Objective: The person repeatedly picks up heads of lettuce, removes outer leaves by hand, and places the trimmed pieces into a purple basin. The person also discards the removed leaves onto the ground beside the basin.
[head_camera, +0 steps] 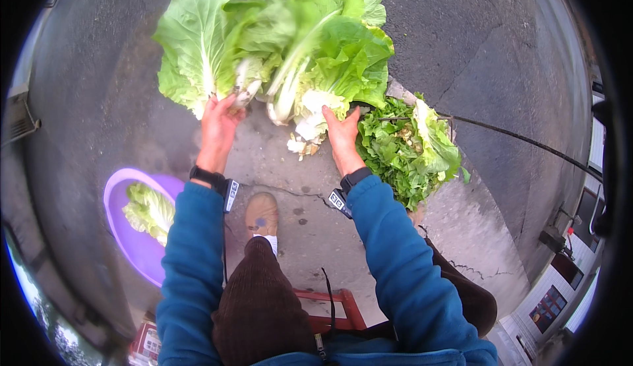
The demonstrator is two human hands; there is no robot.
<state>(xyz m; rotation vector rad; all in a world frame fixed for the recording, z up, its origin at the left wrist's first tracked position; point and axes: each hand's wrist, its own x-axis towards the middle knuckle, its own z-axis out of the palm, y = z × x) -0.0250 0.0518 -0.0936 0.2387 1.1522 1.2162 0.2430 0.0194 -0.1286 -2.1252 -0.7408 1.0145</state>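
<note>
Fingers of my left hand [217, 121] close around the pale base of a large green leaf [190, 44], which fans out upward from the hand. Just right of it lie leafy greens with white stalks [284, 81], resembling Chinese cabbage, their upper part blurred. My right hand [342, 136] is at the lower edge of the rightmost head of greens [353, 54], thumb and forefinger spread apart. Its thumb tip meets the whitish inner leaves [314, 111]; the other fingers are mostly hidden. Pale leaf scraps [302, 146] lie on the ground between my hands.
A purple plastic basin [113, 207] with a leaf [151, 210] inside stands at left. Beside my right forearm is a heap of greens [390, 153], with a dark rod or cable [519, 138] extending right. Below is a red stool frame [348, 306] on cracked concrete [306, 242].
</note>
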